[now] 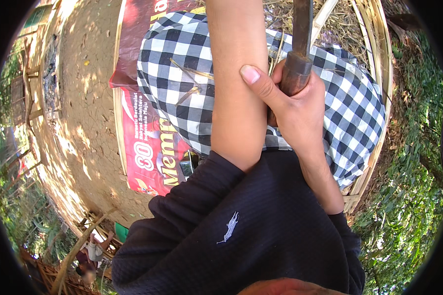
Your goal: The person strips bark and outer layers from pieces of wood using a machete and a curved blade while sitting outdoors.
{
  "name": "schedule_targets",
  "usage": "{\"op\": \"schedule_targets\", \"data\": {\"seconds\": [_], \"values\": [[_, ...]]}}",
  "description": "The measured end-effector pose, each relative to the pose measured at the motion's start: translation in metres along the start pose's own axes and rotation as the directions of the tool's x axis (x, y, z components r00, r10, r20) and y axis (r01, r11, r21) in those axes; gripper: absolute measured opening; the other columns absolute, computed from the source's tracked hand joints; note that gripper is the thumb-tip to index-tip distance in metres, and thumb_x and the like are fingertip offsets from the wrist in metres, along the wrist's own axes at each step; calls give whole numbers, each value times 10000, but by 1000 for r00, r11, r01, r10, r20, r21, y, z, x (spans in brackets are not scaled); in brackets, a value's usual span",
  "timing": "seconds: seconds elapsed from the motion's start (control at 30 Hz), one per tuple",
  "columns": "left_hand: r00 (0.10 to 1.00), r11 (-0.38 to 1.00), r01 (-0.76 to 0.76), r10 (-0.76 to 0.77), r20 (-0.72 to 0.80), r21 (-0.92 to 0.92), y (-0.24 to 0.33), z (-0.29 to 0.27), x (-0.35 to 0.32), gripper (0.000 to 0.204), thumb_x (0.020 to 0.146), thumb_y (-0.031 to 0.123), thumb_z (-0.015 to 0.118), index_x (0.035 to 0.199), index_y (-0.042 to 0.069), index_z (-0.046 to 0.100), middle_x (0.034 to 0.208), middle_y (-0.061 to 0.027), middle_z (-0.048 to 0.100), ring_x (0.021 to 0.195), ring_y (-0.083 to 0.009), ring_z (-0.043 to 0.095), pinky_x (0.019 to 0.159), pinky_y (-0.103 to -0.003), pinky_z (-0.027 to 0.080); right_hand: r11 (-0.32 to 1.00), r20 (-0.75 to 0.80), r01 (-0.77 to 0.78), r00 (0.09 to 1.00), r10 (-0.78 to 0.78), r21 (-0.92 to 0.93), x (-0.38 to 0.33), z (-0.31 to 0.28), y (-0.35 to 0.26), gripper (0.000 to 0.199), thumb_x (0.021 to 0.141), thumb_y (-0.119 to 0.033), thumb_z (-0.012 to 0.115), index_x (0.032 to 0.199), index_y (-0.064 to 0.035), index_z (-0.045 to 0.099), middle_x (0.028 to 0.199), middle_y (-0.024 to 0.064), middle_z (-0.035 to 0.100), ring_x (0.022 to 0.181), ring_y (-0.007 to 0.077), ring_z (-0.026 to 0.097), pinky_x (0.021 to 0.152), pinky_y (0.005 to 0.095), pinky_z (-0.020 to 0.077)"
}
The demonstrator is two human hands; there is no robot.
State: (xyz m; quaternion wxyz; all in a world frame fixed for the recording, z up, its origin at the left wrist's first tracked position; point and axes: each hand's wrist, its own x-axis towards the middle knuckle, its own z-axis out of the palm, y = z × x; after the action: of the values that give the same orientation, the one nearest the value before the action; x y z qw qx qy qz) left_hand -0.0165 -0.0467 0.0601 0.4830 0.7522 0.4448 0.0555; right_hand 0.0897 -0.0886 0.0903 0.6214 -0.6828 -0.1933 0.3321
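Right hand (300, 105) is closing its grip around a rusty metal tool handle (296, 71), stiff, heavy-looking, best held there; left hand is lying out of view, grip unknowable

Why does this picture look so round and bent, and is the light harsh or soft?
In the head view, the fisheye lens bends straight edges near the dark rim, such as the bamboo frame; hard sunlight dapples the bare ground with leaf shadows; the right hand gripping the brown wooden handle is sharp and evenly lit, with no glare.
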Motion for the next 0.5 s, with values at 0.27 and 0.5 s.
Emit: {"op": "schedule_targets", "data": {"seconds": [0.27,0.5], "values": [[995,989,-48,35,-98,-141,4,5,1,263,993,274,505,1116,50,565,971,-127,593,897,-275,577,768,-395,467,995,38,-65,997,62,72,-8,-4,5,439,802,-312,879,727,-78,515,556,-71,470,500,6,394,467,198,320],[989,705,-66,-46,-139,-706,19,-13,37,212,983,282,525,996,72,557,842,-62,557,774,-203,547,692,-359,448,995,72,-59,996,53,79,-13,-7,10,378,834,-237,848,742,-73,521,554,-74,450,505,10,373,469,216,282]]}}
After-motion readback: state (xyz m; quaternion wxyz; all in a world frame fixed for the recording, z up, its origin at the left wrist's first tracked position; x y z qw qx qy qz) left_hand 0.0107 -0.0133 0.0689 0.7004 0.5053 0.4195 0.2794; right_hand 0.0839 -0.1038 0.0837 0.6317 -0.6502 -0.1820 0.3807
